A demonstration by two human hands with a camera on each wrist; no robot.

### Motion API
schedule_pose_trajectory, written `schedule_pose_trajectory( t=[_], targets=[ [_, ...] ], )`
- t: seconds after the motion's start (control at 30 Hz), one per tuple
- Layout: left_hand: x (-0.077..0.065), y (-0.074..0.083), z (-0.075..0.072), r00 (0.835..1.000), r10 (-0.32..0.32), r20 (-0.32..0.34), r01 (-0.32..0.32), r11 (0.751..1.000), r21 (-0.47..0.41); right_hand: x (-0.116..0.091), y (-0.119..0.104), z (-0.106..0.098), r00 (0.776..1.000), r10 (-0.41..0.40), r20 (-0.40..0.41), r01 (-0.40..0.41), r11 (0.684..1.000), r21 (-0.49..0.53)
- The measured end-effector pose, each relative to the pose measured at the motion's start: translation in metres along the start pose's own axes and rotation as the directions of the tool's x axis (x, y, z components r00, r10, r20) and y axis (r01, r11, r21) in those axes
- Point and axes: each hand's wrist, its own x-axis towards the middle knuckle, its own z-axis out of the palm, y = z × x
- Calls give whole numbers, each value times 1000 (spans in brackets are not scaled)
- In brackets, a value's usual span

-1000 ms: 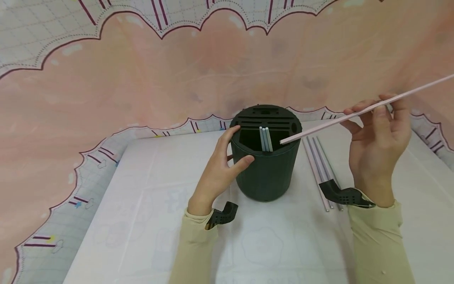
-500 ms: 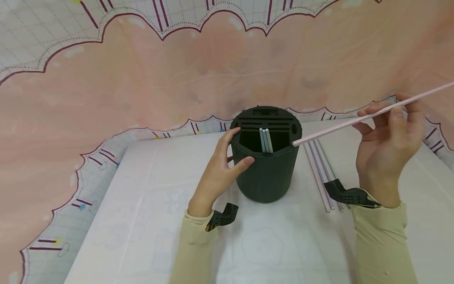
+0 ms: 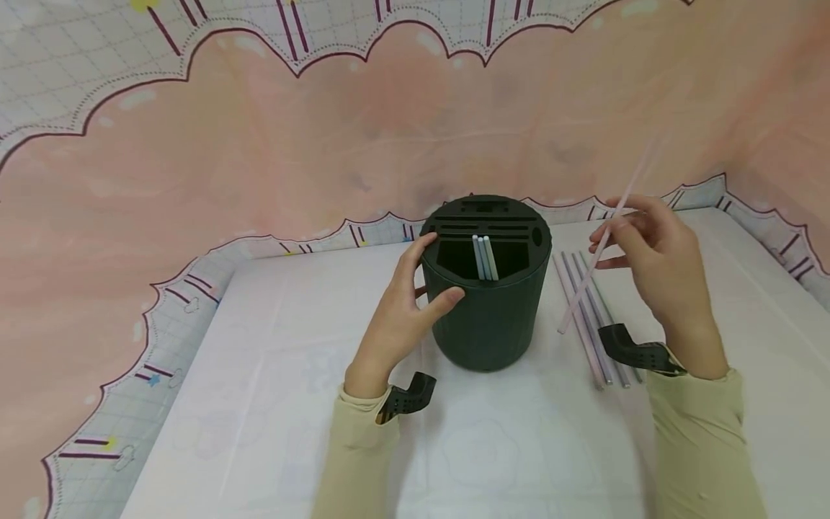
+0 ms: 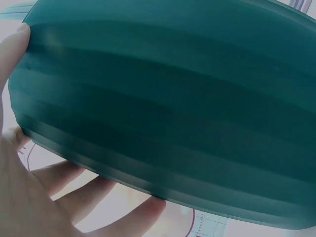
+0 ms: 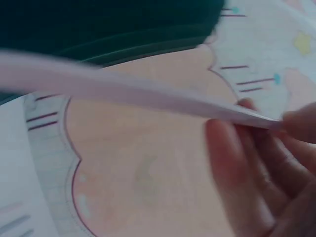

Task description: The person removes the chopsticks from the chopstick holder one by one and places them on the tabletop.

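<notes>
A round dark green holder [image 3: 486, 324] with slots and a hole in its top stands upright on the table. My left hand [image 3: 402, 310] grips its left side, thumb at the front and fingers spread along the wall [image 4: 148, 98] in the left wrist view. Three thin pale sticks [image 3: 483, 258] lean in its wide front opening. Right of the holder, my right hand [image 3: 661, 267] pinches a long pale pink straw-like stick [image 3: 627, 190]. That stick is held slanting, lower end toward the holder's right side; its upper end is blurred. The right wrist view shows it between thumb and fingertips.
Several similar pale sticks [image 3: 590, 323] lie side by side on the table right of the holder, beneath the held one. A white cover [image 3: 279, 404] lies over the table. Behind hangs a peach cloth [image 3: 324, 144] with a scalloped border.
The pink stick has swung from a shallow slant over the holder's rim to a steep slant beside it, as my right hand turned and shifted left. My left hand and the holder stay put.
</notes>
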Motion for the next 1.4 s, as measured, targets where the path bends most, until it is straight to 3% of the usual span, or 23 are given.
schedule_pose_trajectory(
  t=[0.07,0.13,0.37,0.6,0.9,1.2,1.4],
  targets=[
    [0,0,0,1000,-4,-2,4,1000,-2,1,4,6,998,29,54,-16,973,-230],
    [0,0,-1,1000,-5,-2,5,1000,-1,3,8,11,992,65,104,-23,930,-367],
    [3,-2,-1,1000,2,1,-2,1000,1,10,24,16,948,207,243,-49,847,-530],
    [4,-1,-2,1000,-11,-6,11,1000,5,16,48,19,875,342,342,-87,806,-585],
    [7,0,-2,1000,6,2,-6,1000,-1,19,76,18,783,479,397,-150,765,-627],
    [7,2,-1,1000,-6,7,6,1000,-5,19,94,17,738,539,407,-191,744,-640],
    [8,2,-1,1000,-13,0,13,1000,-5,19,96,22,707,582,403,-193,706,-681]
  ],
)
